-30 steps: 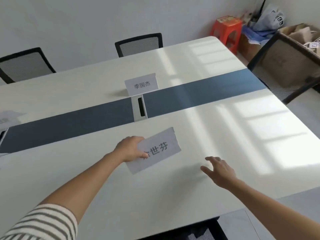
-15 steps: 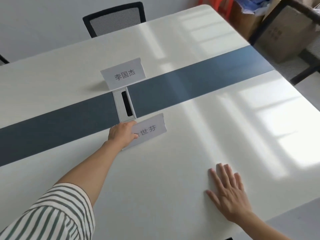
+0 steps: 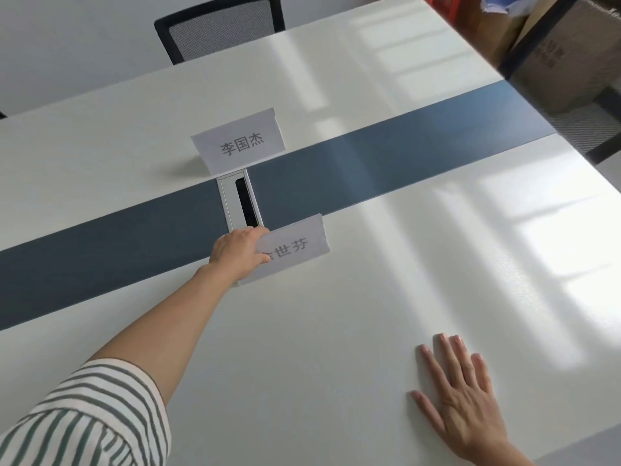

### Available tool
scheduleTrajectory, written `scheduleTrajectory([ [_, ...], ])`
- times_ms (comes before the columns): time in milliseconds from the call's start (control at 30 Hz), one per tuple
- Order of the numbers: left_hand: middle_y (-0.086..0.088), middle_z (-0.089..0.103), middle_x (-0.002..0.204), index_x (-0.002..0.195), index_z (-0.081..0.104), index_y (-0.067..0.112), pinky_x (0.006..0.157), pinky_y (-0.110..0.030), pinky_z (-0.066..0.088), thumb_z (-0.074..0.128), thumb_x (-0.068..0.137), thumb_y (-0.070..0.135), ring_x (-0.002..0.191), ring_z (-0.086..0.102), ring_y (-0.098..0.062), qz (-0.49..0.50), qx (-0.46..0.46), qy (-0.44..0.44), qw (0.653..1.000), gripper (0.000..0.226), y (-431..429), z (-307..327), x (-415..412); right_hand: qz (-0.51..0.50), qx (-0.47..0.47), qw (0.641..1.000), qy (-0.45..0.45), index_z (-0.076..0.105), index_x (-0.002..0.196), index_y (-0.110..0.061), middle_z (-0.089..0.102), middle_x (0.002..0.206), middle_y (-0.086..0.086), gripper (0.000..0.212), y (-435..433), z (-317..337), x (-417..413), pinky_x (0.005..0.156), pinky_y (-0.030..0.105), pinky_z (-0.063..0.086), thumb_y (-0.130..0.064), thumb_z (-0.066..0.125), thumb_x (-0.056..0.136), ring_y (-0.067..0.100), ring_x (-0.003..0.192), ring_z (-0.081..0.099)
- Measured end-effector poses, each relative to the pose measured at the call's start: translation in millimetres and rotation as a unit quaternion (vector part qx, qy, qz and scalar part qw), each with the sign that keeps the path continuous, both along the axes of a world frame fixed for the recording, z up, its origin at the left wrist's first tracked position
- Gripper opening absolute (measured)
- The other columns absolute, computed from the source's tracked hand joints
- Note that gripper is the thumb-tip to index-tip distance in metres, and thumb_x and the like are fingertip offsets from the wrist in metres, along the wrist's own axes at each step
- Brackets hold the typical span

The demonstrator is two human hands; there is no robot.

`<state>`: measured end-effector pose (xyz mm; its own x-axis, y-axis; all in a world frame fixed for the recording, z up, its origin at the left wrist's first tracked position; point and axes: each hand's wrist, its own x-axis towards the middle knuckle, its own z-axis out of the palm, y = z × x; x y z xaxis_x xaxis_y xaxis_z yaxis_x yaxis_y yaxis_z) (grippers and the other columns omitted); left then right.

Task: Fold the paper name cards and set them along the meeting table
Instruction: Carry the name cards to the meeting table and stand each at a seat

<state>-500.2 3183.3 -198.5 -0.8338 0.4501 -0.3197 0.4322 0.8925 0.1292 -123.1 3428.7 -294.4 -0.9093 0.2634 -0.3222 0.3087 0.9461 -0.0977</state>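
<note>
My left hand [image 3: 238, 252] reaches far across the white meeting table [image 3: 319, 331] and grips the left end of a folded white name card [image 3: 295, 245] with printed characters. The card rests at the near edge of the blue centre strip [image 3: 386, 156], just below the cable slot [image 3: 240, 203]. A second folded name card [image 3: 242, 141] stands upright on the far side of the strip, facing me. My right hand [image 3: 467, 398] lies flat on the table near the front edge, fingers spread, holding nothing.
A black mesh chair [image 3: 218, 25] stands at the far side of the table. Another chair [image 3: 571, 62] and cardboard boxes [image 3: 497, 31] sit past the table's right corner. Sunlight patches fall on the right half of the tabletop.
My left hand carried the name card away from me, from the near half of the table up to the blue strip. My right hand dropped flat onto the tabletop. The view moved closer.
</note>
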Motion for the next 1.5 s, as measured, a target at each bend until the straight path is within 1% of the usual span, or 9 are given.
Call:
scheduleTrajectory([
  [267, -0.007, 0.058, 0.124, 0.131, 0.045, 0.019, 0.09, -0.04, 0.041, 0.069, 0.08, 0.039, 0.113, 0.055, -0.03, -0.026, -0.035, 0.018, 0.999, 0.06, 7, -6, -2, 0.003, 0.003, 1.0, 0.019, 0.032, 0.149, -0.02, 0.027, 0.158, 0.011, 0.078, 0, 0, -1, 0.117, 0.051, 0.011, -0.068, 0.022, 0.088, 0.031, 0.148, 0.015],
  [467, -0.01, 0.053, 0.123, 0.125, 0.049, 0.014, 0.091, -0.041, 0.038, 0.065, 0.083, 0.032, 0.114, 0.047, -0.031, -0.012, 0.016, 0.159, 0.987, 0.048, 2, 12, 29, 0.002, 0.002, 1.0, -0.012, 0.028, 0.15, -0.022, 0.025, 0.158, 0.009, 0.076, -1, 6, -3, 0.117, 0.049, 0.007, -0.067, 0.023, 0.089, 0.03, 0.148, 0.01],
  [633, -0.003, 0.066, 0.102, 0.114, 0.061, 0.016, 0.084, -0.038, 0.05, 0.056, 0.087, 0.026, 0.096, 0.061, -0.028, 0.103, 0.146, -0.02, 0.984, 0.029, -15, 50, 101, 0.005, 0.002, 0.999, -0.037, 0.014, 0.153, -0.026, 0.012, 0.162, 0.011, 0.075, -3, 18, -10, 0.116, 0.045, -0.003, -0.067, 0.018, 0.091, 0.026, 0.149, -0.004],
  [733, 0.001, 0.062, 0.094, 0.112, 0.062, 0.02, 0.081, -0.033, 0.051, 0.059, 0.086, 0.03, 0.089, 0.06, -0.019, 0.156, 0.195, -0.163, 0.954, 0.028, -38, 67, 165, -0.004, -0.062, 0.994, -0.093, 0.015, 0.153, -0.028, 0.004, 0.164, 0.004, 0.073, 0, 47, -19, 0.116, 0.042, 0.019, -0.061, 0.037, 0.091, 0.025, 0.15, 0.001],
  [833, 0.001, 0.061, 0.098, 0.112, 0.06, 0.025, 0.082, -0.03, 0.049, 0.062, 0.085, 0.035, 0.091, 0.06, -0.015, 0.174, 0.21, -0.242, 0.931, 0.029, -64, 79, 242, -0.058, -0.163, 0.98, -0.097, 0.05, 0.136, -0.027, 0.055, 0.139, -0.003, 0.053, 3, 83, -15, 0.095, 0.033, 0.044, -0.052, 0.051, 0.089, 0.02, 0.129, 0.049],
  [933, 0.004, 0.061, 0.102, 0.113, 0.06, 0.029, 0.083, -0.025, 0.048, 0.062, 0.085, 0.038, 0.094, 0.062, -0.012, 0.206, 0.229, -0.285, 0.908, 0.03, -91, 92, 325, -0.076, -0.249, 0.961, -0.096, 0.06, 0.124, -0.025, 0.069, 0.102, -0.01, 0.043, -1, 110, 12, 0.085, 0.03, 0.046, -0.048, 0.058, 0.088, 0.017, 0.102, 0.063],
  [1200, 0.001, 0.072, 0.097, 0.106, 0.063, 0.03, 0.092, -0.031, 0.052, 0.065, 0.086, 0.028, 0.093, 0.068, -0.001, 0.434, 0.333, -0.261, 0.795, 0.02, -141, 107, 548, 0.014, -0.344, 0.934, -0.097, 0.066, 0.11, -0.026, 0.073, 0.087, -0.015, 0.024, -21, 136, 123, 0.084, 0.029, 0.053, -0.03, 0.068, 0.086, -0.001, 0.079, 0.07],
  [1367, 0.014, 0.073, 0.09, 0.106, 0.059, 0.036, 0.084, -0.013, 0.047, 0.066, 0.083, 0.036, 0.092, 0.067, 0.004, 0.518, 0.334, -0.249, 0.747, 0.024, -171, 125, 673, 0.104, -0.363, 0.904, -0.2, 0.062, 0.11, -0.032, 0.071, 0.099, -0.011, 0.026, -71, 149, 164, 0.085, 0.022, 0.049, -0.035, 0.068, 0.085, 0.001, 0.091, 0.067],
  [1500, 0.016, 0.072, 0.094, 0.102, 0.063, 0.037, 0.094, -0.029, 0.049, 0.065, 0.058, 0.058, 0.092, 0.069, -0.006, 0.586, 0.356, -0.175, 0.706, 0.048, -209, 147, 745, 0.185, -0.389, 0.876, -0.218, 0.063, 0.108, -0.037, 0.074, 0.098, -0.013, 0.023, -144, 184, 170, 0.082, 0.023, 0.052, -0.036, 0.067, 0.085, -0.002, 0.086, 0.069],
])
